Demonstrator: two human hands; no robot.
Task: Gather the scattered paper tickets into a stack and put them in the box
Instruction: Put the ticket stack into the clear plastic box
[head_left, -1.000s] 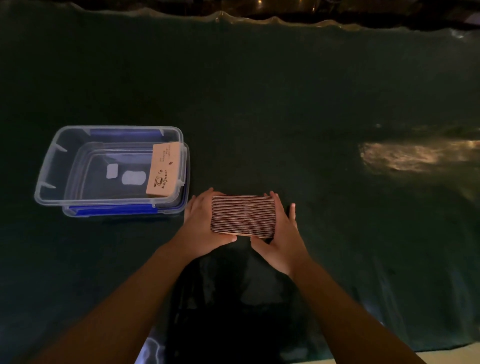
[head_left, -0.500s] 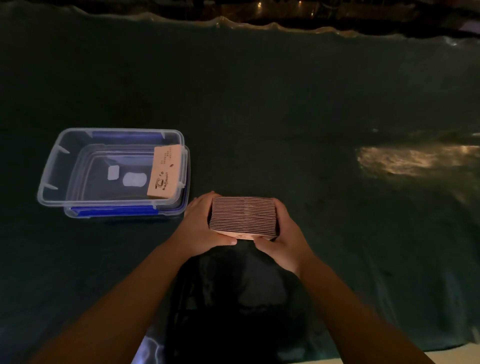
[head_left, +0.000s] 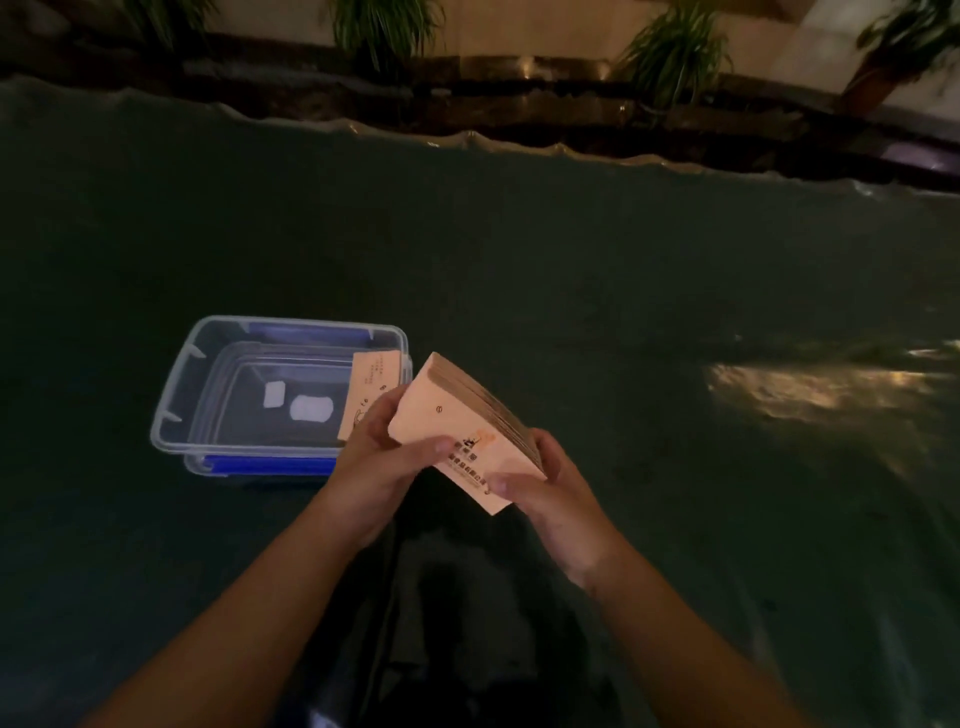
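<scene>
Two hands, left hand (head_left: 379, 447) and right hand (head_left: 540, 478), clasp tilted ticket stack (head_left: 457, 431) | box (head_left: 218, 364) just left | risk: loosened grip fans tickets onto bench (head_left: 571, 291)

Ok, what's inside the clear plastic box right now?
The clear box holds one paper ticket leaning against its right wall, plus two pale patches on the bottom, perhaps labels. The left hand covers the ticket's lower end and that near right corner.
</scene>
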